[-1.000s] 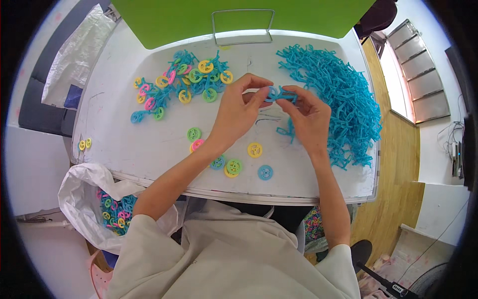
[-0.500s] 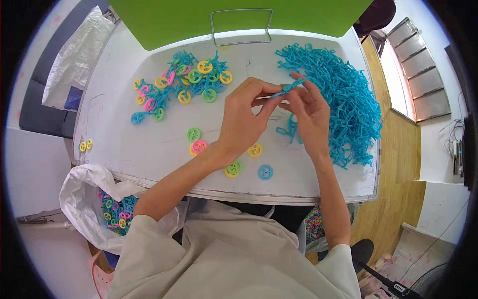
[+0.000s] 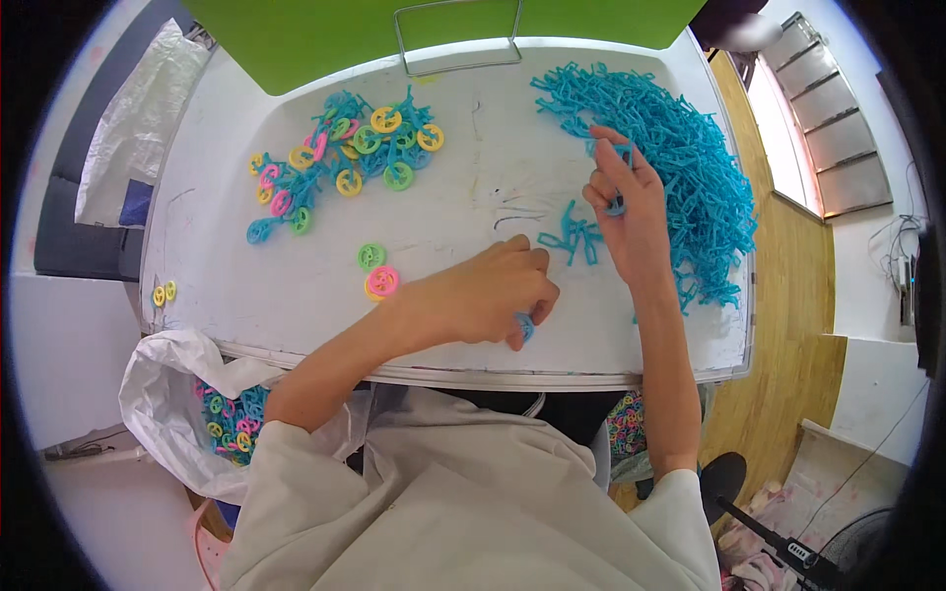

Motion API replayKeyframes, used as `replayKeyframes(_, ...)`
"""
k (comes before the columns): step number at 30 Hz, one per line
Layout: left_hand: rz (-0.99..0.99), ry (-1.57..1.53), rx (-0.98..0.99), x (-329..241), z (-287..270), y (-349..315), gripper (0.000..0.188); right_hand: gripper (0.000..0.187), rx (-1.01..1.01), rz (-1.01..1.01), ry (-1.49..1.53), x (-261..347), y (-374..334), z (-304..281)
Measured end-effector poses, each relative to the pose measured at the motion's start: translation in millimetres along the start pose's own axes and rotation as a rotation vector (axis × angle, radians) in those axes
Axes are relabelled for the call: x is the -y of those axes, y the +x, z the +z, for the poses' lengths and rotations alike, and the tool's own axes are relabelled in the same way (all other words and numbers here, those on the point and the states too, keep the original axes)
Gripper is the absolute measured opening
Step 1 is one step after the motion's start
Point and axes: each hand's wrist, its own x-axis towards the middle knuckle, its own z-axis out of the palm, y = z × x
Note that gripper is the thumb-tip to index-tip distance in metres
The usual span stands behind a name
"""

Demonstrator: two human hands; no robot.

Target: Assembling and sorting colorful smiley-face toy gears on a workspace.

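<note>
My left hand (image 3: 483, 295) is low over the front of the white table, its fingers closed at the edge of a small blue spoked wheel (image 3: 526, 326). Raised beside the large pile of blue plastic clips (image 3: 690, 177), my right hand (image 3: 629, 207) has its fingers curled round a blue plastic clip (image 3: 623, 152); part of that piece is hidden by the fingers. A few loose blue clips (image 3: 572, 236) lie just left of the right hand. Left of my left wrist are a green wheel (image 3: 371, 257) and a pink wheel (image 3: 383, 282) overlapping a yellow one.
Blue clips with coloured wheels attached form a heap (image 3: 345, 148) at the far left. Two yellow wheels (image 3: 165, 294) lie near the left edge. A green panel (image 3: 345, 39) stands at the back. Below the table's front edge, a white sack (image 3: 163, 384) holds many coloured pieces.
My hands were together over the table, working on a blue piece. They have parted: the left came down to the blue wheel, while the right keeps a blue piece near the pile.
</note>
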Motion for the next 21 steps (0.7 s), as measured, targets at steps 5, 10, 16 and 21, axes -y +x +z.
replayKeyframes(5,-0.201,-0.188,-0.057,1,-12,14,0.02,0.023,0.048,-0.04,-0.249,-7,-1,-2)
replayKeyframes(10,-0.441,-0.726,-0.79,14,-29,16,0.017,0.017,-0.029,-0.259,-0.639,-10,-3,6)
replayKeyframes(16,-0.426,-0.911,-0.815,17,-31,15,0.022,0.014,-0.028,-0.323,-0.753,-10,-4,2)
replayKeyframes(21,-0.408,-0.986,-0.828,21,-30,15,0.023,0.013,-0.069,-0.412,-0.794,-15,-2,2)
